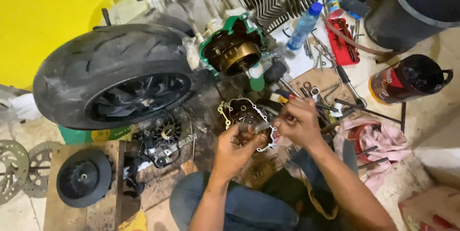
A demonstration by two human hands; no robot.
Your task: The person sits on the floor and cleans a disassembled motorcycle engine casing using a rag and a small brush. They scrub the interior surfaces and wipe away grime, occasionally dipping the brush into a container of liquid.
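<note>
The person sits on the floor before a stripped scooter engine, and the work in hand looks like the fitting or cleaning of one small part over a removed engine cover [245, 121].

The left hand [235, 148] curls around a short grey metal rod [254, 127], fingers pressed together on its near end. The right hand [298, 124] meets it from 3 o'clock, fingertips pinching at or near the rod's far end; whether they grip the rod itself or a smaller piece on it, I cannot tell. The rod lies roughly level, just above the cover, which rests on cardboard [268, 164] between the knees.

By my judgement the next move calls for a steady left hold while the right fingers turn or seat whatever sits at the tip, with both hands kept over the cover so that nothing small drops.

At 12 o'clock from the hands the engine [235, 49] stands open, its brass-coloured rotor ringed by a green gasket. The rear tyre [112, 75] lies at 10 o'clock. Loose tools [330, 94] lie at 2 o'clock, a pink rag [383, 137] at 3 o'clock, a blue-capped bottle [304, 26] at 1 o'clock.

The hands hide much of the cover's near edge. The rod's tip is blurred. The brake discs [17, 166] at 9 o'clock are cut off by the picture's edge.
</note>
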